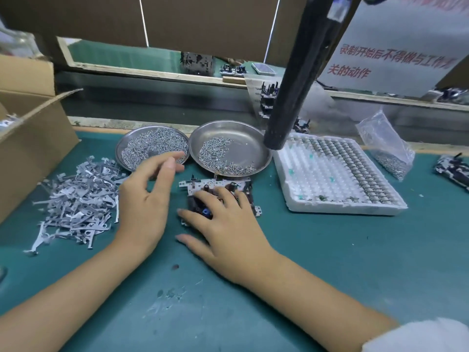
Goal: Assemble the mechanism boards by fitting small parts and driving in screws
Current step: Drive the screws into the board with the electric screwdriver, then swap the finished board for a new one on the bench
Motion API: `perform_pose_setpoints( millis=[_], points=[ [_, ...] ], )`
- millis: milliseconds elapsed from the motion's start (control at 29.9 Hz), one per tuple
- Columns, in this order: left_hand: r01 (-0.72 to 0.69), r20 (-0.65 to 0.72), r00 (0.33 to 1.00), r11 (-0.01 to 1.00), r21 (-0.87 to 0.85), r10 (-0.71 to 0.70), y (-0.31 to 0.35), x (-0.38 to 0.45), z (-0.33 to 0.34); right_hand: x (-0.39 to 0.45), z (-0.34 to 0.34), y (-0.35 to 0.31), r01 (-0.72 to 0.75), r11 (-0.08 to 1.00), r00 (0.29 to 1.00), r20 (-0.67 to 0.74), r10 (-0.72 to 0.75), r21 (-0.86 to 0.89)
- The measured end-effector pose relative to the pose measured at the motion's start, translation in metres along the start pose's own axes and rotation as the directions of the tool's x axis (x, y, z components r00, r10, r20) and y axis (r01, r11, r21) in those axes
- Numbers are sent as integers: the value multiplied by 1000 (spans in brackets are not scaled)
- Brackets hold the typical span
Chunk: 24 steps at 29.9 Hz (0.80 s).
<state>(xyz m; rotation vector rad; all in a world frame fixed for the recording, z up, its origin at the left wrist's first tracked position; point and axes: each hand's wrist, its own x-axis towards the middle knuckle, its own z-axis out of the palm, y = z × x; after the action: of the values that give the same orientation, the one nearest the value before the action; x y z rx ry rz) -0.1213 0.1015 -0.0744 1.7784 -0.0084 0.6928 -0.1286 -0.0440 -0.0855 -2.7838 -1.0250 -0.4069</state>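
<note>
A mechanism board (200, 185) of pale metal with dark parts lies on the green mat in the middle. My right hand (228, 229) rests on top of it with the fingers spread, covering most of it. My left hand (149, 196) hovers just left of the board with loose fingers reaching toward the left screw dish (152, 148); I see nothing held in it. A second steel dish (243, 146) with fewer screws sits behind the board. A pile of grey metal levers (78, 199) lies at the left. A black hanging screwdriver (291, 97) dangles above the dishes.
A white foam tray (337, 179) of small round parts lies at the right, with a plastic bag of screws (388, 151) behind it. An open cardboard box (30, 138) stands at the left. More boards lie at the far right edge (454, 171) and beyond the conveyor.
</note>
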Motion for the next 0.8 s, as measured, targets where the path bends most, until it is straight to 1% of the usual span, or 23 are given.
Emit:
perform_pose_setpoints(
  millis=[33,67,100,167,234,334,367,434,468,534,568,601,634,668,735,801],
  points=[
    [-2,-14,1000,1000,8,2,-1,0,-1,0,-3,-4,-8,998,997,81,14,-67],
    [-5,-21,1000,1000,11,5,-1,0,-1,-1,-9,-7,-21,996,992,119,31,-83],
    [-7,-22,1000,1000,12,7,-2,0,-2,-6,-15,-9,-17,996,990,137,28,-82],
    [-5,-15,1000,1000,8,5,-2,0,-3,-25,-23,-14,24,995,992,128,-12,-93],
    [-16,-7,1000,1000,8,16,-2,-1,-3,-52,-29,-15,38,994,998,49,-33,-100],
    [-56,22,998,998,17,56,-1,-3,-2,-95,-38,-1,-3,999,995,-95,-2,-54],
    [-69,29,997,997,27,68,0,-4,-2,-109,-41,10,-23,997,990,-142,13,-67],
    [-74,40,997,996,48,72,0,-6,-1,-137,-49,36,-133,985,978,-172,113,-108],
    [-64,46,997,997,51,62,-1,-6,-1,-150,-56,51,-232,963,965,-160,210,-136],
    [-50,55,997,997,64,47,-2,-6,0,-171,-65,87,-429,871,901,-183,394,-240],
    [-60,57,997,995,75,56,-1,-7,0,-180,-67,103,-505,805,862,-220,456,-312],
    [-80,60,995,993,90,75,0,-8,1,-181,-72,115,-585,745,811,-240,533,-322],
    [-106,67,993,988,109,99,2,-9,2,-182,-71,128,-620,721,785,-248,568,-309],
    [-129,78,990,983,128,120,5,-10,3,-178,-74,133,-632,739,774,-240,586,-234],
    [-175,114,981,972,157,158,10,-10,5,-162,-75,129,-574,815,800,-266,537,-82],
    [-217,153,970,957,193,189,13,-7,7,-138,-67,111,-440,894,842,-306,445,89]
  ],
)
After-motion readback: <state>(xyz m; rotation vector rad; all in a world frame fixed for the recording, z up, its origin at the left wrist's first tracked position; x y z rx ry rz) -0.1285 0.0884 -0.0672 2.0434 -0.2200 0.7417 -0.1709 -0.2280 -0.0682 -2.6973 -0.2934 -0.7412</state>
